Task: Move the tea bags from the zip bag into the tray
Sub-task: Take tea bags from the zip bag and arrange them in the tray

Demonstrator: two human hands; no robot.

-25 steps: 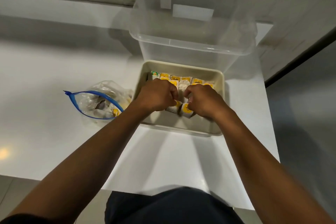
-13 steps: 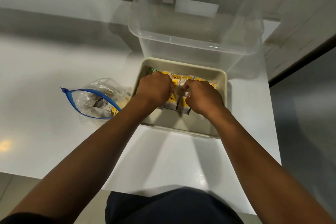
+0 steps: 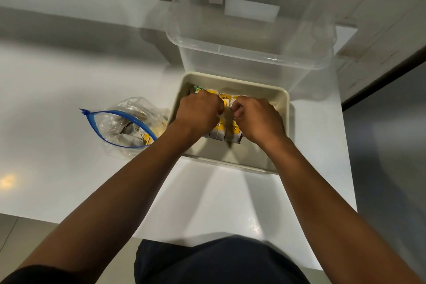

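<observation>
Beige tray (image 3: pixel 230 161) on a white counter (image 3: pixel 69 90), right of centre, with rows of tea bags (image 3: pixel 224 132) standing on edge in its far half: white sachets with yellow labels, one green-marked sachet (image 3: pixel 197 89) at the far left corner. Near half of the tray floor bare.

Left hand (image 3: pixel 198 114) and right hand (image 3: pixel 258 117) both down inside the tray, knuckles up, side by side over the packed rows. Fingers of each curled into a loose fist and pressed against the sachets; fingertips tucked under and out of sight, so whether either hand actually pinches a sachet cannot be told (probably just pushing the rows together, though the angle hides it). A narrow gap between the two hands, with yellow labels showing through it.

Zip bag (image 3: pixel 129 127) lying on the counter just left of the tray, its crumpled far side touching the tray wall. Blue zip strip gaping wide open, mouth facing the near left. Inside: several more sachets in a loose heap, grey-white with a yellow label or two visible.

Clear plastic tub (image 3: pixel 249 53), apparently with nothing in it, standing just beyond the tray's far rim, a pale label on its far wall.

Dark clothing (image 3: pixel 219 260) at the bottom edge.
</observation>
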